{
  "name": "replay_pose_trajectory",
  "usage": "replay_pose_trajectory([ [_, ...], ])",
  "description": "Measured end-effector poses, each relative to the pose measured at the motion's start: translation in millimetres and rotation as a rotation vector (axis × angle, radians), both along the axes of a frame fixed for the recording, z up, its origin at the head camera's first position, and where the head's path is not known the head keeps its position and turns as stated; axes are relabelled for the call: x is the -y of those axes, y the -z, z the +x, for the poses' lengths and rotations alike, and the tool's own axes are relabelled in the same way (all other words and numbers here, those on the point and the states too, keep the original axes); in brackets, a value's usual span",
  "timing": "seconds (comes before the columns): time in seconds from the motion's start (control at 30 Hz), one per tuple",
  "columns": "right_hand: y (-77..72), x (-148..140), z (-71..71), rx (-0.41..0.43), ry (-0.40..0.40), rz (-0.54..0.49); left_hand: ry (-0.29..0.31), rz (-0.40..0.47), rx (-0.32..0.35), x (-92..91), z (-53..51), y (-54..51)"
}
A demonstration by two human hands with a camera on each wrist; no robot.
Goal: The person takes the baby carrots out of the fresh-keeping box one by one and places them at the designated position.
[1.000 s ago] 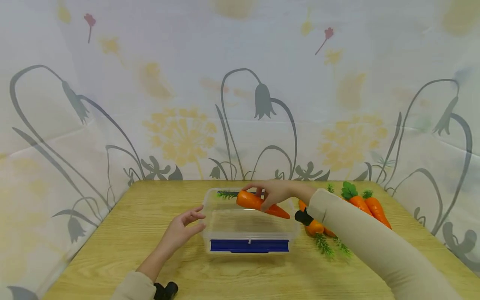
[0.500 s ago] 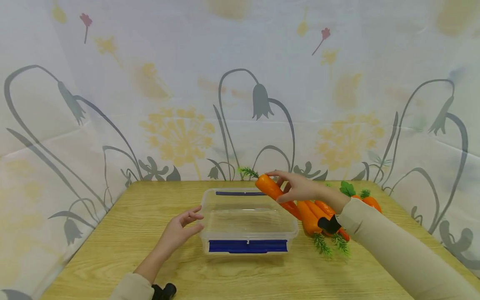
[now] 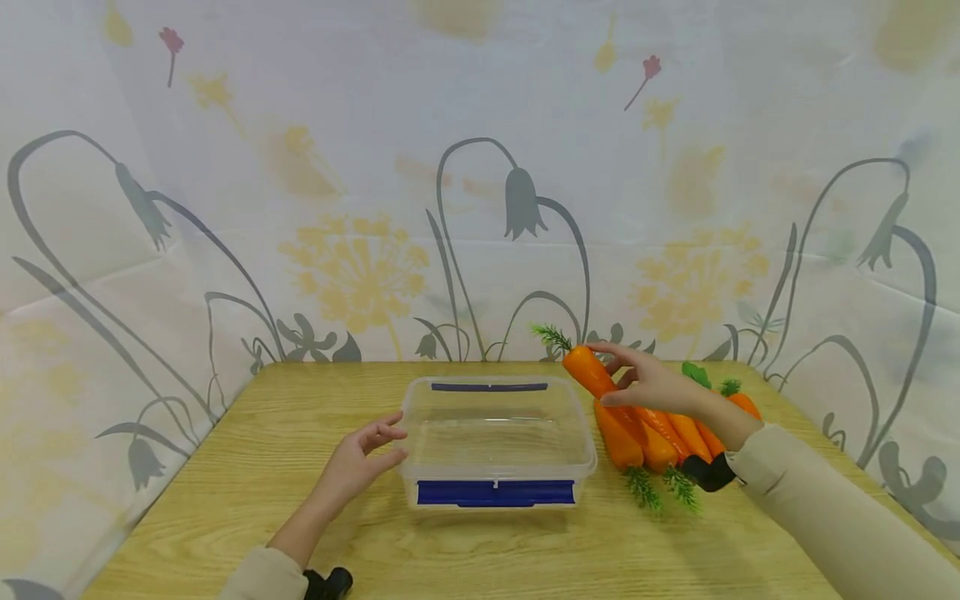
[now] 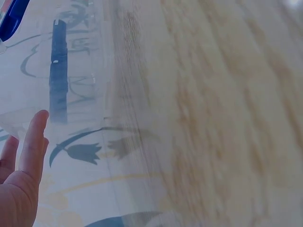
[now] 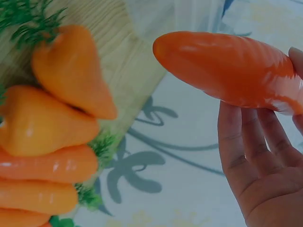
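An orange carrot [image 3: 587, 371] with a green feathery top is held in my right hand [image 3: 656, 387], raised at the back right of the box. Close up in the right wrist view, thumb and fingers grip the carrot [image 5: 222, 66], its tip pointing left. My left hand [image 3: 360, 462] is at the left side of a clear plastic box [image 3: 498, 469], its fingers loosely extended. Whether the fingertips touch the box wall, I cannot tell. Beneath and beyond the held carrot lie several more carrots [image 3: 621, 442], side by side on the table to the right of the box.
Blue clips sit on the box, one latch [image 3: 495, 492] at the front and another [image 3: 489, 387] at the back. The wooden table [image 3: 450, 554] ends at a flower-printed cloth backdrop [image 3: 360, 125]. Black cameras are strapped at both wrists.
My right hand has carried the carrot from above the box to the right, and it is now over the row of carrots. The left hand has stayed at the box's left side.
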State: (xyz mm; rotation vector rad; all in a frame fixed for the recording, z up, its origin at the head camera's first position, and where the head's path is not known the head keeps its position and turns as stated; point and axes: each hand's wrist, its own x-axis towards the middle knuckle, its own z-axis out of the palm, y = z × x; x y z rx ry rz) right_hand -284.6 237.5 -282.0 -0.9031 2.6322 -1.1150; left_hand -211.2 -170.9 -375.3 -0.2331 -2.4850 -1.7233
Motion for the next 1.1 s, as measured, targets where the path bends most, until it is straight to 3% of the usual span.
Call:
replay_pose_trajectory([
  [0.43, 16.4, -55.5, 9.0, -0.017, 0.140, -0.033, -0.003, 0.002, 0.005, 0.3, -0.2, 2.0],
  [0.73, 27.0, -97.7, 8.8, -0.161, 0.302, 0.077, 0.004, 0.010, 0.000, -1.2, 0.4, 0.9],
  [0.9, 37.6, -121.0, 5.2, -0.103, 0.327, 0.000, -0.004, 0.007, -0.001, -1.3, 0.4, 0.6],
  [1.1, 47.6, -145.2, 5.5, -0.111, 0.386, 0.018, -0.007, 0.004, -0.002, -0.6, 0.1, 0.5],
])
